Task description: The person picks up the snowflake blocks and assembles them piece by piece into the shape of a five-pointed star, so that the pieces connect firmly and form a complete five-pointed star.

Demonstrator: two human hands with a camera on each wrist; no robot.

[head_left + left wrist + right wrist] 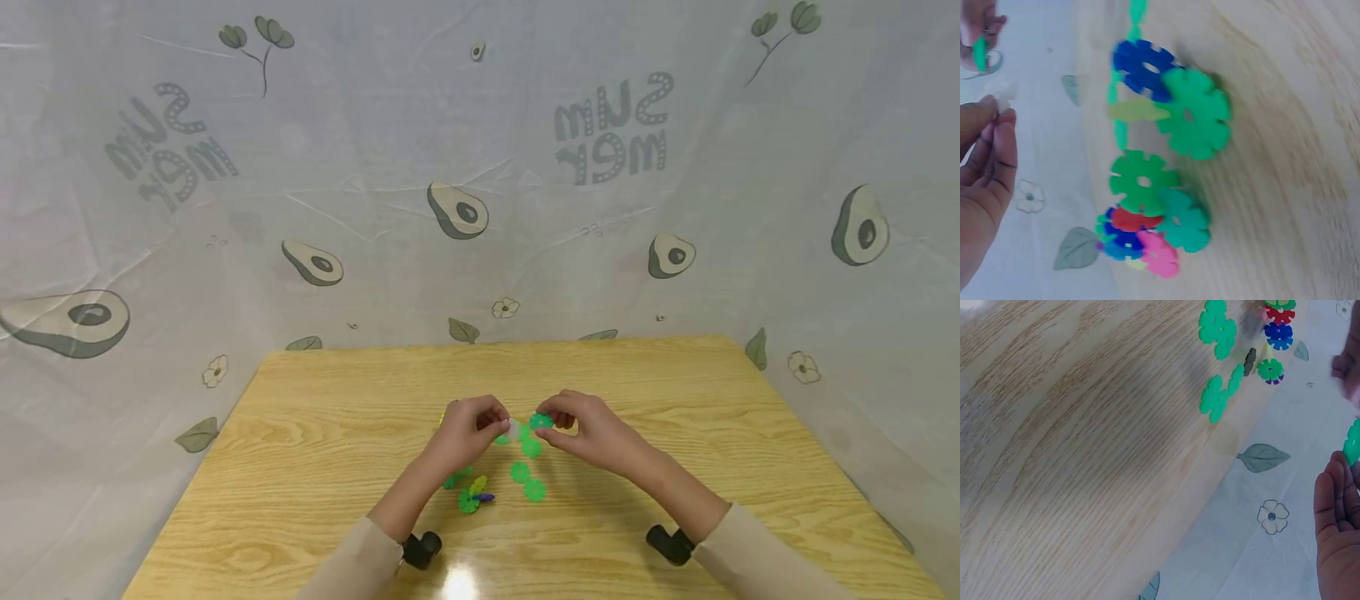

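Hands [588, 425] pinching green disc [541, 422], clear piece [514, 429]

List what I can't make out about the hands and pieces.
Left wrist view: the pale piece in the left hand is blurred, its notches unreadable.
Right wrist view: the green piece in the right hand is cut off by the right edge.
Head view: the red piece and pink piece are out of sight, apparently behind the left arm.
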